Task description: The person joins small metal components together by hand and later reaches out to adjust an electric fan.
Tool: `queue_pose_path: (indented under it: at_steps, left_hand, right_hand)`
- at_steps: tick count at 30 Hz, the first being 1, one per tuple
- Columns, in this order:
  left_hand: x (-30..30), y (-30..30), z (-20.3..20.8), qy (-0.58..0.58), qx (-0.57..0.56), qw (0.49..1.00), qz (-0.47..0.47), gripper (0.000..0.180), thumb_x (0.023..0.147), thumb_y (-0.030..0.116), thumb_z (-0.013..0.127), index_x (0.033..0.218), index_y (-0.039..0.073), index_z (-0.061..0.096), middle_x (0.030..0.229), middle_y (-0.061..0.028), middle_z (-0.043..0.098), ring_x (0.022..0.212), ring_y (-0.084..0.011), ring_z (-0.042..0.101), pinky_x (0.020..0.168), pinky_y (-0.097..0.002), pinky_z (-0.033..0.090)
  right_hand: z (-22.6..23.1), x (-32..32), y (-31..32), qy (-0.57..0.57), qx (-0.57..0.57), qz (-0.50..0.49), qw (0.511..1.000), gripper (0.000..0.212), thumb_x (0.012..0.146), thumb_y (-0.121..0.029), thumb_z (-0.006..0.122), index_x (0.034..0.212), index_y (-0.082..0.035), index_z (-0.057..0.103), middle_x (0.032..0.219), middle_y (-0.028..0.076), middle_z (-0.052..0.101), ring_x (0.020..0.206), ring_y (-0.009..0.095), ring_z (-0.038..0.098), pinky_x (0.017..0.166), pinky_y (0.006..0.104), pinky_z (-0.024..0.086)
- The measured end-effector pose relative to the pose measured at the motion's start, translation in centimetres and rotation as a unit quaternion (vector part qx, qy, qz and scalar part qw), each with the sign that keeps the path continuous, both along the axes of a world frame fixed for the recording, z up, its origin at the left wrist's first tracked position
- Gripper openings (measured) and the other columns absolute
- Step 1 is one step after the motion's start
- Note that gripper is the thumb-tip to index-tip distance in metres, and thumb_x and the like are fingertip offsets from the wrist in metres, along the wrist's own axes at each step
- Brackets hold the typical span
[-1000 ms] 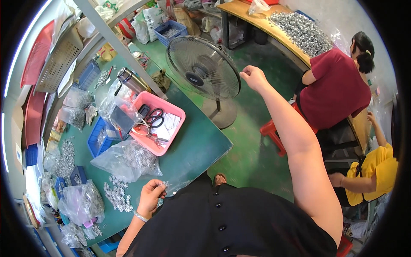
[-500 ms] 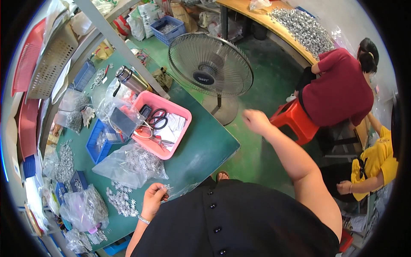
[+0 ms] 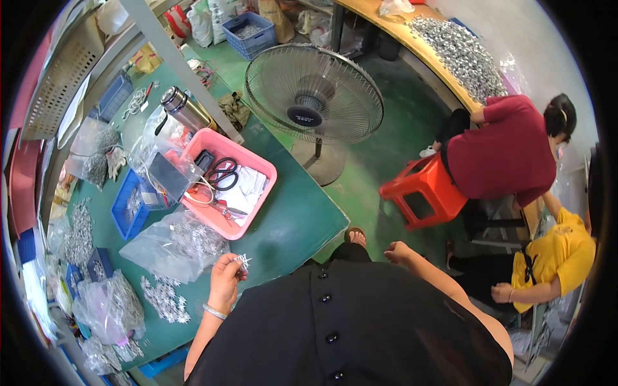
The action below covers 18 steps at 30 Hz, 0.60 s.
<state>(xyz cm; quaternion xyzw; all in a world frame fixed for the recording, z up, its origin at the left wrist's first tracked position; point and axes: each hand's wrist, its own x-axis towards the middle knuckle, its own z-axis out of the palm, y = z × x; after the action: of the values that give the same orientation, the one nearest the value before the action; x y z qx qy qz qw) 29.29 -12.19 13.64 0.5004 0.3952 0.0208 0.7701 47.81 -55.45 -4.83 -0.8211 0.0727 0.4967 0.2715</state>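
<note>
My left hand (image 3: 225, 282) is closed on a small silver star-shaped metal part (image 3: 243, 261), held over the table's near edge. Close to it on the table lie a clear plastic bag (image 3: 168, 248) of silver parts and a loose heap of star-shaped pieces (image 3: 165, 300). My right hand (image 3: 400, 253) hangs low at my right side, away from the table. Its fingers are curled in, and nothing shows in them.
The green table (image 3: 283, 186) carries a pink basket (image 3: 261, 206) with black scissors, a blue tray (image 3: 125, 215) and a steel flask (image 3: 183, 106). Beyond its corner stand a fan (image 3: 313, 96) and a red stool (image 3: 428, 193). Two people sit at the right.
My right hand has come down from a raised, forward position to my side. The table has shifted slightly left in view. The left hand still grips its star-shaped part.
</note>
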Motion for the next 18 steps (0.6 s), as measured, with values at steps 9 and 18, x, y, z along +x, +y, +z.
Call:
queue_pose_path:
  at_steps: [9,18]
  left_hand:
    - [3.0,-10.0,1.7,-0.010,0.000,0.995,0.100,0.000,0.082,0.007,0.051,0.082,0.007,0.052,0.067,-0.0010,0.053,0.059,-0.0108,0.052,0.053,-0.0227,0.043]
    - [1.5,-7.1,1.1,-0.053,0.068,0.981,0.175,0.002,0.082,0.004,0.051,0.083,0.005,0.053,0.068,-0.0014,0.053,0.058,-0.0106,0.051,0.053,-0.0234,0.041]
  right_hand:
    - [-0.7,12.1,-6.5,-0.116,0.013,0.139,0.983,0.026,0.072,-0.020,0.061,0.088,0.000,0.061,0.079,0.014,0.062,0.071,0.023,0.061,0.067,0.0341,0.048]
    - [-0.7,14.6,-3.9,-0.046,0.002,0.147,0.988,0.013,0.071,-0.014,0.058,0.065,-0.002,0.059,0.058,0.006,0.057,0.047,0.016,0.053,0.045,0.0281,0.042]
